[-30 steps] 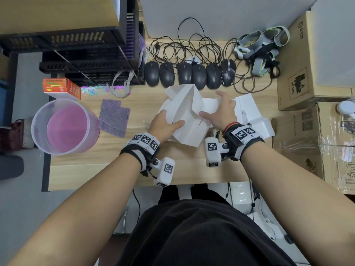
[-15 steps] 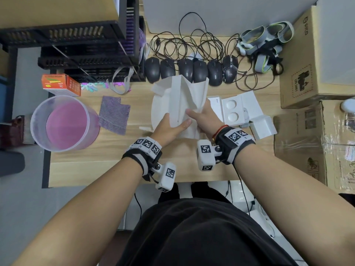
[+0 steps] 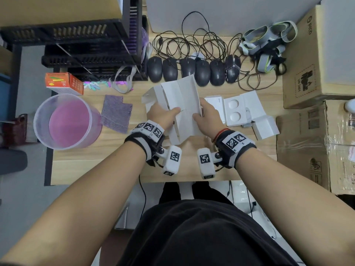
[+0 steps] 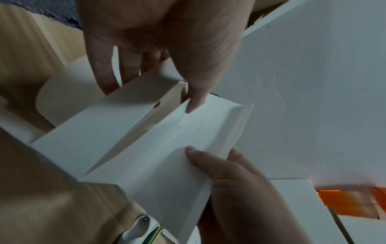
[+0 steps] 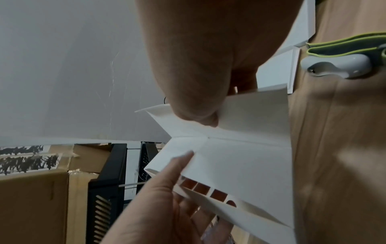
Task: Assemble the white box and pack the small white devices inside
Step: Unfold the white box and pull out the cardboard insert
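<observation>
The white box (image 3: 180, 100) is a part-folded cardboard blank with loose flaps, held above the middle of the desk. My left hand (image 3: 163, 115) grips its left side, with the thumb (image 4: 194, 102) pressed on the upper panel and the fingers behind a flap. My right hand (image 3: 206, 114) grips the right edge, thumb (image 5: 198, 115) on top near the central crease. To the right lie a white insert tray (image 3: 235, 110) with two round recesses, a white card (image 3: 215, 100) and a small white box (image 3: 265, 127). I cannot make out the small white devices.
Several black mice (image 3: 192, 71) with tangled cables line the desk's far side. A clear tub with a pink bottom (image 3: 67, 121), a purple cloth (image 3: 117, 114) and an orange carton (image 3: 63, 83) sit left. Black crates (image 3: 86, 45) stand back left, cardboard boxes (image 3: 317, 54) right, grey-green straps (image 3: 269, 41) back right.
The box blank was lifted and turned so that a broad panel faces up. My right hand came off the far side near the tray and now grips the near right edge.
</observation>
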### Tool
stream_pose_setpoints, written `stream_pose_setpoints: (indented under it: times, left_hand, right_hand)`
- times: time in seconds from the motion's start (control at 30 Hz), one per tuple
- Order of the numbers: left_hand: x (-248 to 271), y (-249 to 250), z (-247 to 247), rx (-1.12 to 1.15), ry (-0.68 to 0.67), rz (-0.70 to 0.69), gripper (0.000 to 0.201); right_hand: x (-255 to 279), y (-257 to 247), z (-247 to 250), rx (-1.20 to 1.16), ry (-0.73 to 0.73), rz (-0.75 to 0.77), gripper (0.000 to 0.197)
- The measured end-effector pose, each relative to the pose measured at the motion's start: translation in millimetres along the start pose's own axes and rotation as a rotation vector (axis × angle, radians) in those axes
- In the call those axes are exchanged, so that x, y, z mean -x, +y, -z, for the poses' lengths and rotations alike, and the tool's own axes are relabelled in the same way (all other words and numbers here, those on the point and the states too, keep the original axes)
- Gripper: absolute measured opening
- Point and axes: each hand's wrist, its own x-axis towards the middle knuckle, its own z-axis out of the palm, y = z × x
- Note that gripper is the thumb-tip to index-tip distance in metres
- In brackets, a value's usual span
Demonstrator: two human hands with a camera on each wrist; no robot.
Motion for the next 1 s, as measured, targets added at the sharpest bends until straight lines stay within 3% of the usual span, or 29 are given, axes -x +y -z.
stream_pose_setpoints:
  times: [0.1,0.2,0.3,0.57,0.67,0.83,1.0]
  left_hand:
    - [-2,-3,-2,-0.017,0.018,-0.017,0.030]
    - [1,-7,-6,0.071,-0.067,-0.078,0.012]
    - [5,-5,-8,0.241,-0.159,-0.090,0.012]
    - [14,7,-6,0.440,-0.263,-0.030,0.008]
    - [17,11,-7,0.499,-0.274,-0.027,0.010]
    - [16,11,-10,0.522,-0.234,-0.085,0.028]
    - [14,12,-11,0.605,-0.140,-0.058,0.031]
  right_hand:
    - [3,-3,3,-0.104,-0.074,-0.046,0.043]
    - [8,-11,6,-0.378,-0.228,-0.171,0.048]
    - [10,-16,6,-0.465,-0.267,-0.187,0.049]
    - [6,-18,-11,-0.387,-0.154,-0.013,0.064]
    - [3,-18,-20,-0.344,-0.193,0.027,0.066]
    - [2,-21,-23,-0.278,-0.221,0.017,0.071]
    - [4,-25,-21,-0.229,-0.201,0.025,0.069]
